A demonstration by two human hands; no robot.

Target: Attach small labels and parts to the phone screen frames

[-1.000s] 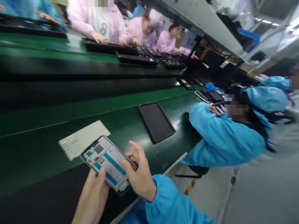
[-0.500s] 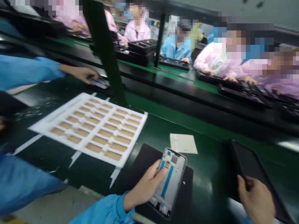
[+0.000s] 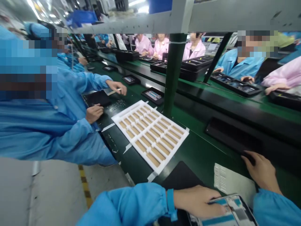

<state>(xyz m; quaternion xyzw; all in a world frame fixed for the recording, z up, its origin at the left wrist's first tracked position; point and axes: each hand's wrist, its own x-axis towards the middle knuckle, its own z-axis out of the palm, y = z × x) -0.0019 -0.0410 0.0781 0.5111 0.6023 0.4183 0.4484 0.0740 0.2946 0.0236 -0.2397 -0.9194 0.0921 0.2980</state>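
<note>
My left hand [image 3: 199, 201] grips an opened phone body [image 3: 231, 213] with blue strips along it, low in the view; its lower part is cut off by the frame edge. The thumb lies across the phone's inner face. Further right, my right hand [image 3: 262, 171] has its fingers curled at the near edge of a long black tray [image 3: 232, 133], which lies at the belt side of the bench. Between the two hands lies a pale sheet [image 3: 232, 179] with small strips on its left part. Beneath the phone, a black mat [image 3: 182, 175] is partly covered.
A white divided frame [image 3: 152, 135] with tan slots is taped to the green bench. Behind it stands a green post [image 3: 174, 75]. At left, a co-worker in blue [image 3: 70, 103] works near a phone in a black tray [image 3: 152, 95]. Other people sit across the belt.
The view has swung left, bringing the co-worker into sight. My right hand and the black tray have moved away from me toward the belt. My left hand still holds the phone body.
</note>
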